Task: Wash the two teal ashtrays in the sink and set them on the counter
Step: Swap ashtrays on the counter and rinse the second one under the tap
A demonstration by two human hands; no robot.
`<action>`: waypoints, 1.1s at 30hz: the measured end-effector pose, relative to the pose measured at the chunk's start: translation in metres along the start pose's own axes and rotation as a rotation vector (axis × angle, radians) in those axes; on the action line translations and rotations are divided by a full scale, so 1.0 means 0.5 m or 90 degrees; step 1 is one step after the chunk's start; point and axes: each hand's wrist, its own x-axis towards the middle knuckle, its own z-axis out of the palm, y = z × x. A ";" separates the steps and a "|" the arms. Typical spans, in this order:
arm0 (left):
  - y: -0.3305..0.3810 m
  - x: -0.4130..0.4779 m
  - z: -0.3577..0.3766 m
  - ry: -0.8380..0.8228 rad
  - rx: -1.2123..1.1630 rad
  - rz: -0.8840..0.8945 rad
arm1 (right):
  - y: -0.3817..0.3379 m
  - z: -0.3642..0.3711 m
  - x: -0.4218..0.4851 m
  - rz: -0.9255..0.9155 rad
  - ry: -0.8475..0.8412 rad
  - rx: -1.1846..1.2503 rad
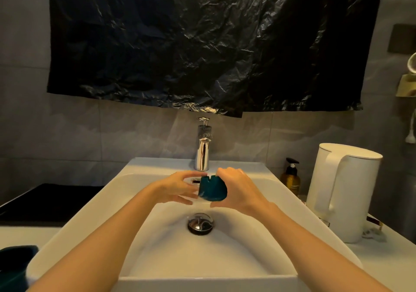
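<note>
Teal ashtray [212, 189] hangs tilted over the sink [90, 213], at 12 o'clock from the drain [200, 223], below the faucet [202, 152]; right hand [238, 188] has its grip curled round the 3 o'clock side; left hand [180, 188] is spread, fingers touching the 9 o'clock edge; second ashtray [15, 262] sits on the bench at 8 o'clock; a wet, one-sided hold may let it slip and chip against the basin.

Glossy white ceramic on the sink [157, 258]; mirror-polished metal on the tap [202, 154] and drain plug [200, 223]; crinkled, shiny black plastic sheet [202, 44]; smooth matt white plastic kettle [351, 190]; amber see-through bottle [290, 180]; smooth teal ashtray [212, 189]; matt grey wall tiles [90, 134].
</note>
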 end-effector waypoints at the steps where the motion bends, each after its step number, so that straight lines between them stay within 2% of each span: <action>1: 0.004 -0.005 0.004 -0.018 -0.072 -0.033 | 0.005 -0.001 -0.001 -0.018 0.007 -0.025; 5: 0.025 -0.004 0.015 -0.051 -0.273 -0.123 | 0.008 -0.002 0.005 -0.127 0.116 -0.085; 10: 0.063 -0.041 0.003 0.059 -0.316 -0.134 | -0.022 -0.020 0.012 -0.181 0.180 -0.069; 14: 0.082 -0.099 -0.013 0.175 -0.278 -0.126 | -0.067 -0.042 0.020 -0.198 0.157 -0.060; 18: 0.104 -0.179 -0.050 0.271 -0.320 -0.094 | -0.132 -0.075 0.050 -0.204 0.138 -0.047; 22: 0.120 -0.274 -0.095 0.314 -0.326 -0.065 | -0.221 -0.106 0.075 -0.220 0.153 -0.050; 25: 0.114 -0.357 -0.134 0.329 -0.324 -0.045 | -0.298 -0.126 0.093 -0.263 0.122 -0.005; 33: 0.029 -0.593 -0.220 0.423 -0.323 -0.086 | -0.534 -0.110 0.102 -0.351 0.069 0.073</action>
